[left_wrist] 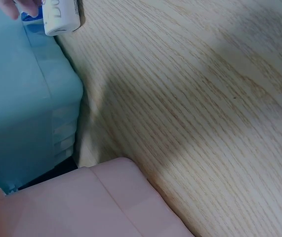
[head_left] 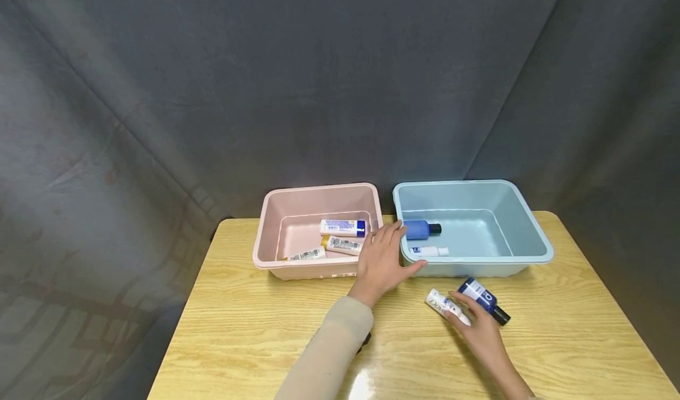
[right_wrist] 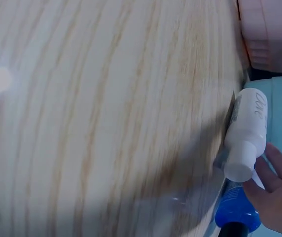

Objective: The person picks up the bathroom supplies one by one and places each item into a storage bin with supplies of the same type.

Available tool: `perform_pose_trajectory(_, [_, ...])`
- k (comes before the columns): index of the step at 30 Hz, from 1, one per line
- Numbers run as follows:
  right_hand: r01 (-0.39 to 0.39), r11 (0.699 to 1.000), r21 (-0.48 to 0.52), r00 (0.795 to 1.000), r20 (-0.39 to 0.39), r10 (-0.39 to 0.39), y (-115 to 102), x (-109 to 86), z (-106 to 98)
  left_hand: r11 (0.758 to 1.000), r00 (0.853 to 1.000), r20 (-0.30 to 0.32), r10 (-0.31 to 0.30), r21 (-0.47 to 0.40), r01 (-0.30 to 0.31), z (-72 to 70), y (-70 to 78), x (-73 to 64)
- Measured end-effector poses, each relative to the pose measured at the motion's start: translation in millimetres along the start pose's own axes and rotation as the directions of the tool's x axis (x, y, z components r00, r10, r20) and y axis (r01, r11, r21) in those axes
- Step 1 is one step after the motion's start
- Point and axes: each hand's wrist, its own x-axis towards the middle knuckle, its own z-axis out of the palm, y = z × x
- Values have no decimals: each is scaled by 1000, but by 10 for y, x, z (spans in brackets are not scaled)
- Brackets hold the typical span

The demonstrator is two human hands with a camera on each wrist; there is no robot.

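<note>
My left hand (head_left: 381,264) is spread over the gap between the pink bin (head_left: 264,235) and the light blue bin (head_left: 536,235), its fingertips by the blue bin's left rim. On the table before the blue bin, my right hand (head_left: 480,324) reaches around a white bottle (head_left: 440,303) with dark lettering. Its fingers look loose and parted beside this bottle (right_wrist: 252,116) in the right wrist view; firm contact cannot be made out. A dark blue bottle (head_left: 478,294) with a black cap lies just right of the white one, close to the right hand.
Inside the pink bin lie a white tube with a blue cap (head_left: 342,228) and white tubes with yellow caps (head_left: 344,245). The blue bin holds a blue bottle (head_left: 417,230) and a small white bottle (head_left: 429,251). A dark curtain (head_left: 329,81) hangs behind the wooden table (head_left: 239,329).
</note>
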Motion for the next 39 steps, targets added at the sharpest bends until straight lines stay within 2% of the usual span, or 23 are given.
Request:
perform_pose_trajectory(4, [20, 1000, -1, 1000, 19, -20, 39, 21, 31, 1000, 1000, 2, -4, -3, 4, -3, -1, 3])
perform_pose_trajectory(14, [4, 999, -51, 998, 67, -1, 88, 58, 52, 1000, 1000, 3, -5, -2, 5, -20, 16, 20])
perform_pose_trajectory(27, [44, 996, -74, 998, 41, -41, 126, 56, 104, 1000, 1000, 8, -1, -10, 1, -22, 30, 8])
perform_pose_trajectory(39, [39, 998, -49, 999, 26, -37, 99, 63, 143, 1000, 1000, 15, -4, 18, 4, 8, 4, 8])
